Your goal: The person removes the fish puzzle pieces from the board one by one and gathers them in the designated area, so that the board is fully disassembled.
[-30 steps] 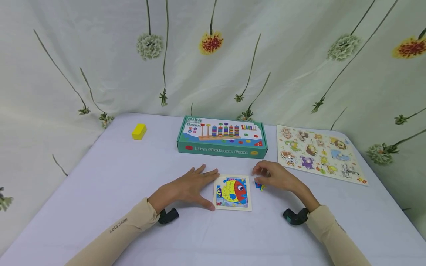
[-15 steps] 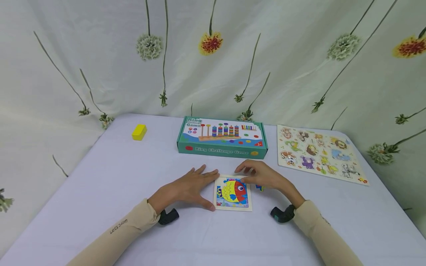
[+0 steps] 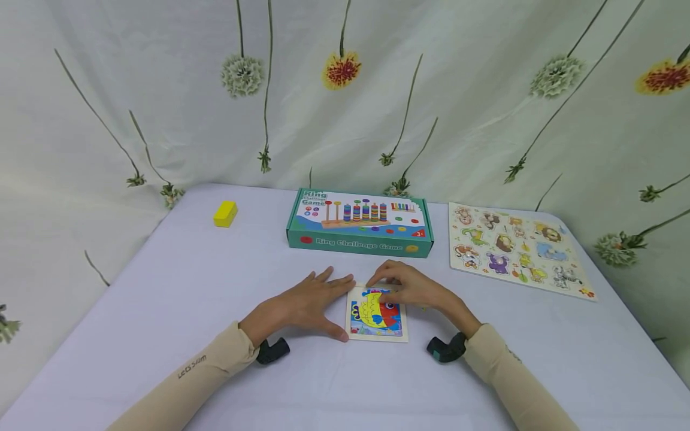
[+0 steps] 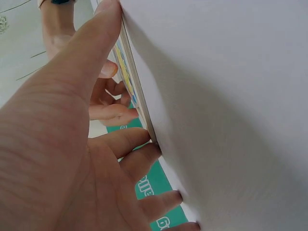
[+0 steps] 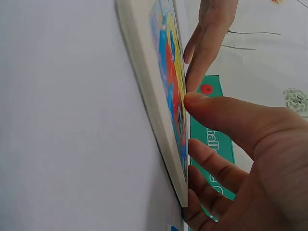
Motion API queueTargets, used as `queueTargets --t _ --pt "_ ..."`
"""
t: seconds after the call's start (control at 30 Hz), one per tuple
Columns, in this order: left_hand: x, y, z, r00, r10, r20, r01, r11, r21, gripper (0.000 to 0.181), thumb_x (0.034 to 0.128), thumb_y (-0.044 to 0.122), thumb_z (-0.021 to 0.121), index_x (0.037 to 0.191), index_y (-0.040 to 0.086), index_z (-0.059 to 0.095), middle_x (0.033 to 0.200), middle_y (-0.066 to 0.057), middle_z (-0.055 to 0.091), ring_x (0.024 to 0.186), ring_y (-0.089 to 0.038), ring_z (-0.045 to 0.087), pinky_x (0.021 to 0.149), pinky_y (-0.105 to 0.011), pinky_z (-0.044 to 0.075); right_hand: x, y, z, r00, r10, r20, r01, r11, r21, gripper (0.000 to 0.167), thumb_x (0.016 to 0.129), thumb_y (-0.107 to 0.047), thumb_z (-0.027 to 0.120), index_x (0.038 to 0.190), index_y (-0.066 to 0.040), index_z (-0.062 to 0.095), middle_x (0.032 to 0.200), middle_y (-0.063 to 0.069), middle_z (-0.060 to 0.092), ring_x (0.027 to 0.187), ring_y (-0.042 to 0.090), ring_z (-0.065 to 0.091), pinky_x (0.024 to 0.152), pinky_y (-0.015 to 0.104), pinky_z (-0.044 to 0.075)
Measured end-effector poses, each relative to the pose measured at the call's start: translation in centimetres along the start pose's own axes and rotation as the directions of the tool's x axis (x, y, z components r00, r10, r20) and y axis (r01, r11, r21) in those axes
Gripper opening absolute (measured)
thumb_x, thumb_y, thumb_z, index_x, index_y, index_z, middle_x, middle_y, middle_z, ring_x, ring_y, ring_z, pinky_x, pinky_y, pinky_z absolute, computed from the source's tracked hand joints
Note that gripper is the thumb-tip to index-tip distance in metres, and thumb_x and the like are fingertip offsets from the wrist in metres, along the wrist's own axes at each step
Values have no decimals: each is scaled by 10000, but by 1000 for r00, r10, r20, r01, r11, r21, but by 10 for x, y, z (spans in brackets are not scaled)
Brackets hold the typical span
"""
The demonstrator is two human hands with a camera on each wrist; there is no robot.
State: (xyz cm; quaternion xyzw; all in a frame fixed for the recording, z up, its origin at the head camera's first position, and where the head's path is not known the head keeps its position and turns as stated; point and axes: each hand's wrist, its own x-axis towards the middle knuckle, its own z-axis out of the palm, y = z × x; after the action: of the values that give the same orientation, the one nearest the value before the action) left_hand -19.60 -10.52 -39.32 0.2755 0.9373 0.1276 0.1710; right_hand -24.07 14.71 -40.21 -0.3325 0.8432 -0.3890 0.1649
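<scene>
so the fish puzzle [image 3: 372, 320] is lying flat on the white table [image 3: 162, 287], right between the person's two hands; the fish is yellow with a red head on a blue background, set in a pale frame; the left hand [image 3: 307, 304] is spread out with nothing in its grip, thumb at the near left corner and a finger at the far left corner; the right hand [image 3: 415, 288] reaches over the puzzle from the other side, thumb tip on the picture and fingers bent loosely by the far edge; there's a clear gap between that thumb and the fingers, nothing pinched there; can't tell how hard the thumb presses; a small loose piece [image 5: 173, 228] peeks out on the table just beside the puzzle, mostly cut off in the right wrist view; behind the hands sits a green Ring Challenge Game box [image 3: 360, 227]; an animal board [image 3: 520, 251] lies to the right of it, a yellow block [image 3: 225, 214] well off to the left; flowery curtain [image 3: 345, 126] at the back
</scene>
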Motion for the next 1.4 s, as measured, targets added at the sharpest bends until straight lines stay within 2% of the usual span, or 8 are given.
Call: queueTargets --t 0.23,0.57,0.87,1.1,1.4 --pt "0 0 0 1000 -8 3 8 1000 0 1037 673 635 751 1520 258 286 1579 86 238 1481 -289 49 1160 -574 74 1 -2 2 1000 -1 13 1 999 -32 292 841 -139 738 1129 -107 707 1127 41 565 1145 231 476 995 399 456" --pt "0 0 1 1000 -13 1 13 1000 -6 1034 673 623 757 1519 259 287 1578 85 241 1481 -288 48 1161 -572 71 -1 -6 4 999 -36 22 39 985 -167 309 840 -165 727 1148 -134 714 1107 31 557 1116 227 449 923 375 423" --pt "0 0 1 1000 -12 -2 12 1000 -7 1032 672 621 759 1518 257 292 1577 85 243 1481 -289 50 1160 -574 69 -1 -10 4 999 -25 23 29 980 -197 301 837 -150 727 1138 -158 724 1100 31 542 1108 229 437 919 375 417" --pt "-1 0 0 1000 -4 -1 4 1000 -5 1036 675 629 754 1519 252 288 1578 82 239 1481 -289 51 1161 -571 72 -1 -10 5 999 -25 30 32 971 -235 355 840 -130 708 1192 -169 699 1112 31 531 1089 227 427 912 387 416" --pt "0 1 0 1000 -10 -2 10 1000 3 1040 670 625 758 1519 254 286 1577 82 244 1480 -295 55 1158 -579 78 -1 -11 7 1000 -5 31 12 973 -231 350 836 -119 700 1181 -176 704 1129 32 519 1107 234 414 925 403 412"
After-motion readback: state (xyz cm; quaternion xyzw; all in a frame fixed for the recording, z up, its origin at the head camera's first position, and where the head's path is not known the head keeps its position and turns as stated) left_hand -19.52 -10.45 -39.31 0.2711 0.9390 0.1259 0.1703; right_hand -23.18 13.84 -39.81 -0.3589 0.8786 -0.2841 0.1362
